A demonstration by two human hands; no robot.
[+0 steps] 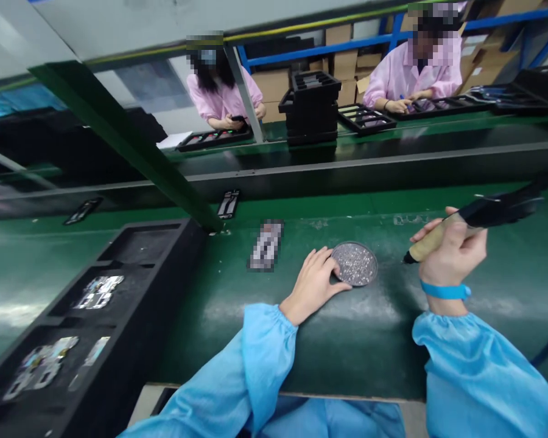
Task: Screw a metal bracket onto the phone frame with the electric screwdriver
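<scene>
My left hand [316,280] grips the left side of a shallow round dish [376,269], with its thumb and fingers at the rim. Many tiny shiny screws [355,263] cover the dish's bottom. In my right hand [452,252] is an electric screwdriver [497,211], held with a tan grip section and a dark rear body. Its dark tip points down and left, just above the green bench [347,353] and right of the dish. A blue band circles my right wrist. A blurred, phone-sized part [265,244] lies left of the dish.
A black foam tray [164,292] with phone parts stands at the left. Two dark phone frames [229,204] [83,211] lie farther back, near a slanted green post [132,146]. Across the bench, two people in pink handle parts beside stacked black trays [312,115].
</scene>
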